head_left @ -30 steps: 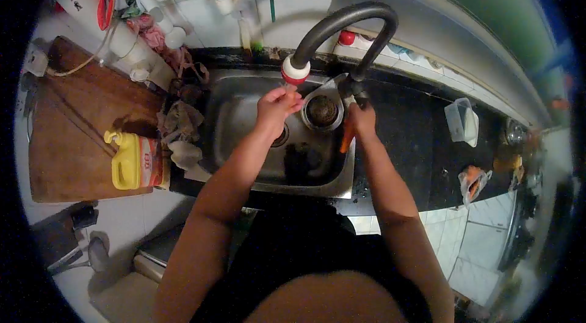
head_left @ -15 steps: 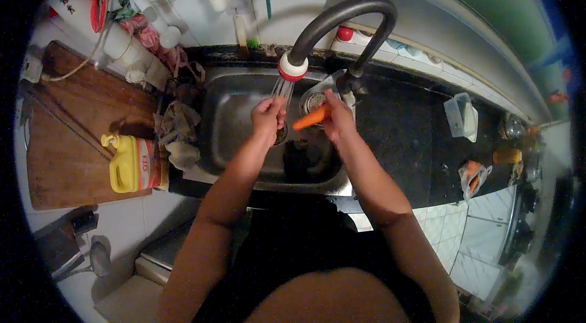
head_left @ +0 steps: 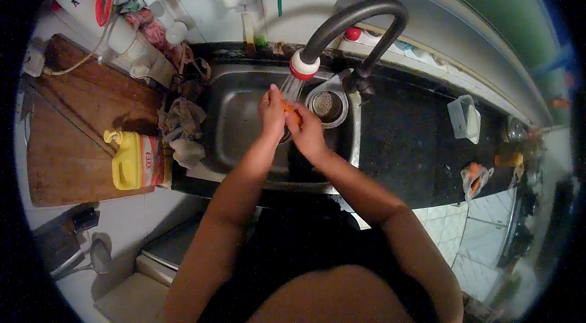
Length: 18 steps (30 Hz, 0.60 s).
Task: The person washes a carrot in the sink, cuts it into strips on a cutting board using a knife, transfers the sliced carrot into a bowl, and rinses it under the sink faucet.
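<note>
An orange carrot (head_left: 293,116) lies between my two hands over the sink (head_left: 227,134), mostly covered by my fingers. My left hand (head_left: 272,113) is cupped round its left part. From the right side, my right hand (head_left: 307,134) is closed on the carrot, close against the left. Water streams onto the hands from the red-and-white nozzle of the curved faucet (head_left: 305,68). Just right of the stream sits a metal drain strainer (head_left: 327,104) in the sink's corner.
A yellow jug (head_left: 127,161) stands on the left beside a wooden board (head_left: 67,170). Rags (head_left: 183,118) hang at the sink's left edge. On the black counter (head_left: 397,140) are a plastic container (head_left: 462,118) and a bag with orange pieces (head_left: 475,179).
My right hand has brought the carrot left, under the water, and the left hand has closed round it. The strainer now shows fully. The view has shifted slightly.
</note>
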Motion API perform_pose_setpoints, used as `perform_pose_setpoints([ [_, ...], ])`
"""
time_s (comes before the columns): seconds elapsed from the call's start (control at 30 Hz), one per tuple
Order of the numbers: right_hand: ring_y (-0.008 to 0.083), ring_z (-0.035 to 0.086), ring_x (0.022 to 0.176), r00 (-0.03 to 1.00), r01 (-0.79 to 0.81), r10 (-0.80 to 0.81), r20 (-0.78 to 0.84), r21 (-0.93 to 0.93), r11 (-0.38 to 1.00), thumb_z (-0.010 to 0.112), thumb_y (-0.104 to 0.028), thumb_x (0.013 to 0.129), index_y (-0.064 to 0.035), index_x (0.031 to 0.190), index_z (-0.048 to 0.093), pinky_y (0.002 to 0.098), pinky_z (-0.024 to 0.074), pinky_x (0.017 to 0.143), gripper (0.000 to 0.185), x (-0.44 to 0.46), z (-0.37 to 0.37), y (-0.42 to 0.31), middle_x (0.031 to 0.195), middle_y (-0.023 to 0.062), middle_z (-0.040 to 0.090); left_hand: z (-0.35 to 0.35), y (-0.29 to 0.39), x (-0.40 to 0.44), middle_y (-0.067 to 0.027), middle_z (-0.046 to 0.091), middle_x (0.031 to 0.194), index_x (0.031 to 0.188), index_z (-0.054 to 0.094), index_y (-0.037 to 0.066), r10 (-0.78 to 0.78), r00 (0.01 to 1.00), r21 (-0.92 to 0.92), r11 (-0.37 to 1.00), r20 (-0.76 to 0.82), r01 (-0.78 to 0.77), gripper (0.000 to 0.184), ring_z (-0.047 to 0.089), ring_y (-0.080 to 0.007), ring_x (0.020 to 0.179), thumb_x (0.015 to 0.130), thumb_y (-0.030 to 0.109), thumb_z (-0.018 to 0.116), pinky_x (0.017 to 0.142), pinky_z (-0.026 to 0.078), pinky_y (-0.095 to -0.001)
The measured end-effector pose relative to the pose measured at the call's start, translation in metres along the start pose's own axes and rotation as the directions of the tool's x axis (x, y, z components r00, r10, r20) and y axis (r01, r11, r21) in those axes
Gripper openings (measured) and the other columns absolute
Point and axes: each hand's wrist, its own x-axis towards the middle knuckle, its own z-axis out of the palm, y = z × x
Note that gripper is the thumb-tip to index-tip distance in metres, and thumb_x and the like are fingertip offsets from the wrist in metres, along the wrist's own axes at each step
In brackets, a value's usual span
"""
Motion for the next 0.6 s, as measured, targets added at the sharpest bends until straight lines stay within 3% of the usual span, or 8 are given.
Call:
perform_pose_setpoints([
  [0.1,0.0156,0.056,0.066,0.947,-0.311,0.301,0.116,0.089,0.946,0.048,-0.019,0.088,-0.0005,0.107,0.051,0.0256,0.0454,0.056,0.027,0.007,0.002,0.01,0.08,0.0089,0.059,-0.003,0.002,0.011,-0.0035,0.049,0.067,0.075,0.048,0.005,-0.088,0.993,-0.039,0.995,0.078,0.092,0.042,0.047,-0.0136,0.06,0.09,0.043,0.038,0.055,0.041,-0.0279],
  [0.13,0.0148,0.055,0.064,0.831,-0.541,0.383,0.405,0.424,0.726,0.048,-0.019,0.088,-0.0016,0.108,0.049,0.0249,0.0445,0.054,0.027,0.012,-0.006,0.017,0.079,0.0086,0.058,-0.005,-0.003,0.016,-0.0036,0.049,0.067,0.075,0.048,0.005,-0.116,0.989,-0.1,0.987,0.094,0.125,0.043,0.047,-0.0139,0.059,0.09,0.043,0.037,0.055,0.041,-0.0283],
  [0.17,0.0141,0.054,0.063,0.674,-0.737,0.301,0.675,0.585,0.338,0.048,-0.02,0.088,-0.0027,0.11,0.047,0.0241,0.0436,0.052,0.028,0.018,-0.023,0.027,0.079,0.0083,0.057,-0.007,-0.008,0.019,-0.0037,0.049,0.066,0.076,0.048,0.004,-0.144,0.984,-0.159,0.974,0.108,0.16,0.044,0.047,-0.0142,0.058,0.09,0.044,0.036,0.055,0.041,-0.0287],
  [0.2,0.0133,0.053,0.061,0.523,-0.842,0.076,0.849,0.529,-0.109,0.048,-0.02,0.088,-0.0038,0.112,0.046,0.0233,0.0427,0.05,0.029,0.022,-0.032,0.026,0.078,0.008,0.056,-0.008,-0.003,0.012,-0.0048,0.052,0.072,0.082,0.05,0.003,-0.085,0.99,-0.004,0.996,0.111,0.086,0.045,0.05,-0.0149,0.065,0.09,0.044,0.035,0.06,0.042,-0.0291],
  [0.3,0.01,0.047,0.056,0.504,-0.852,0.493,0.709,0.504,0.145,0.049,-0.021,0.087,-0.0066,0.112,0.043,0.0204,0.0395,0.047,0.029,0.022,-0.029,0.011,0.077,0.0055,0.053,-0.013,-0.015,0.009,-0.0054,0.053,0.079,0.089,0.051,0.002,-0.017,0.977,0.103,0.995,0.212,-0.005,0.042,0.051,-0.0148,0.073,0.091,0.041,0.035,0.066,0.042,-0.0289],
  [0.4,0.01,0.046,0.056,0.548,-0.828,0.543,0.636,0.505,0.244,0.048,-0.026,0.088,-0.0109,0.112,0.046,0.021,0.0402,0.045,0.029,0.015,-0.022,-0.002,0.075,0.0024,0.053,-0.015,-0.012,0.004,-0.0045,0.052,0.081,0.096,0.051,0.003,0.056,0.971,0.259,0.959,0.232,-0.118,0.037,0.05,-0.0149,0.076,0.091,0.037,0.037,0.07,0.042,-0.0287],
  [0.5,0.0078,0.042,0.052,0.696,-0.707,0.415,0.586,0.459,0.538,0.051,-0.024,0.087,-0.0062,0.106,0.045,0.0198,0.0351,0.043,0.027,0.016,-0.021,0.006,0.077,0.003,0.05,-0.016,-0.023,0.013,-0.0033,0.053,0.085,0.096,0.052,0.007,0.102,0.966,0.186,0.971,0.239,-0.149,0.028,0.049,-0.013,0.07,0.091,0.03,0.038,0.065,0.042,-0.0289],
  [0.6,0.0069,0.038,0.046,0.672,-0.741,0.554,0.492,0.438,0.509,0.051,-0.032,0.086,-0.0075,0.104,0.047,0.02,0.0306,0.038,0.03,0.021,-0.025,0.002,0.072,0.0022,0.049,-0.025,-0.031,0.017,-0.001,0.054,0.082,0.095,0.054,0.006,-0.099,0.955,0.005,0.995,0.279,0.101,0.022,0.048,-0.0097,0.068,0.09,0.025,0.044,0.06,0.041,-0.0269],
])
